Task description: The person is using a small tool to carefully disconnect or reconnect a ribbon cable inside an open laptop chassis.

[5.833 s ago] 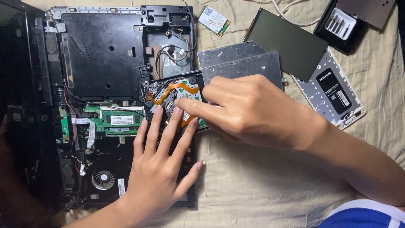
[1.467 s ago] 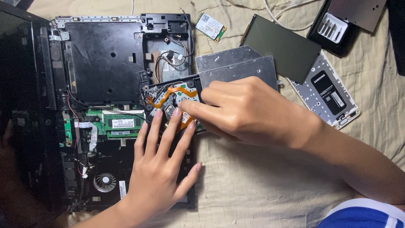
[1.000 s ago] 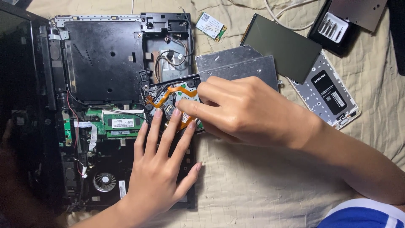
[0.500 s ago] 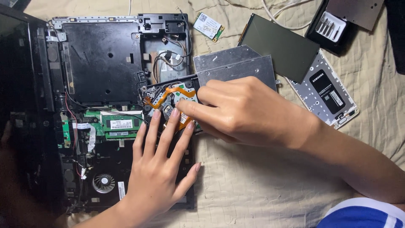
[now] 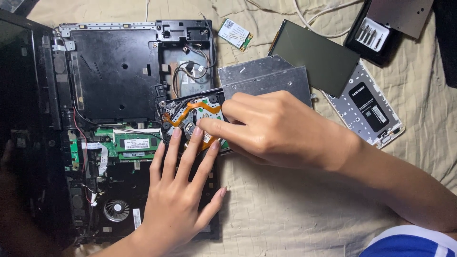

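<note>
Head view shows me both hands working at mid-frame over an opened laptop base [image 5: 114, 71] that lies on a beige quilted bed cover [image 5: 295, 214]. My left hand [image 5: 178, 190] comes up from the bottom of the frame, laid flat with fingers spread on the lower right part of the base; its fingertips [image 5: 177, 133] touch the lower edge of the exposed optical drive mechanism [image 5: 190, 116]. That grip is open, pressing rather than holding. My right hand [image 5: 281, 126] reaches in from the right of the frame, fingers curled, index and thumb pinched down on the drive mechanism near its orange flex ribbon [image 5: 188, 112]; I cannot tell whether a small part sits between the fingertips. The mechanism sits at frame centre, at the right edge of the base, its long axis running left to right with a slight tilt up toward the right, where it runs under the grey metal drive cover [image 5: 266, 78]. Just left of the mechanism is a green memory module [image 5: 138, 142], and a round fan [image 5: 117, 210] lies at lower left. At upper middle rests a small wireless card [image 5: 235, 34]; at upper right lie a dark flat panel [image 5: 314, 54], a white cover plate [image 5: 369, 107] and a black bit case [image 5: 371, 35]
</note>
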